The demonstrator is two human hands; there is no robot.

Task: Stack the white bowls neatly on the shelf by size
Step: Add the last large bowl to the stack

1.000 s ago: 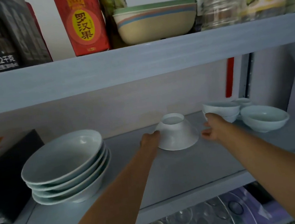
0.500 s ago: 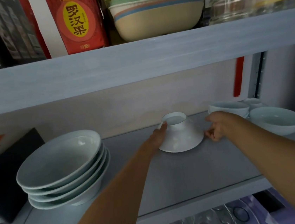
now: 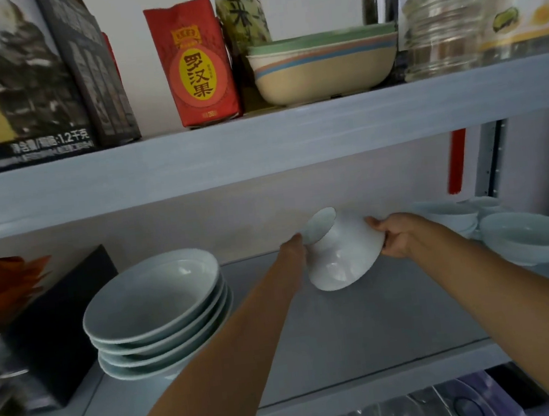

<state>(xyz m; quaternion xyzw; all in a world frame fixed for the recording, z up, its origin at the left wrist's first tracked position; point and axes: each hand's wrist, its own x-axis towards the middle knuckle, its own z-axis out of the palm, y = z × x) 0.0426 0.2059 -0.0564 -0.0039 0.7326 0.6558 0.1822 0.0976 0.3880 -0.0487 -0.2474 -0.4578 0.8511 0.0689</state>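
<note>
A grey shelf (image 3: pixel 365 327) carries the white crockery. Left of the held bowl (image 3: pixel 343 251) stands a stack (image 3: pixel 157 313) of four wide bowls; right of it sit smaller bowls (image 3: pixel 530 240). The bowl itself tilts above the board (foot turned up and leftward), its lower rim close to the surface. The left hand (image 3: pixel 293 250) presses its foot side, while the right hand (image 3: pixel 394 233) has fingers clamped on its rim.
</note>
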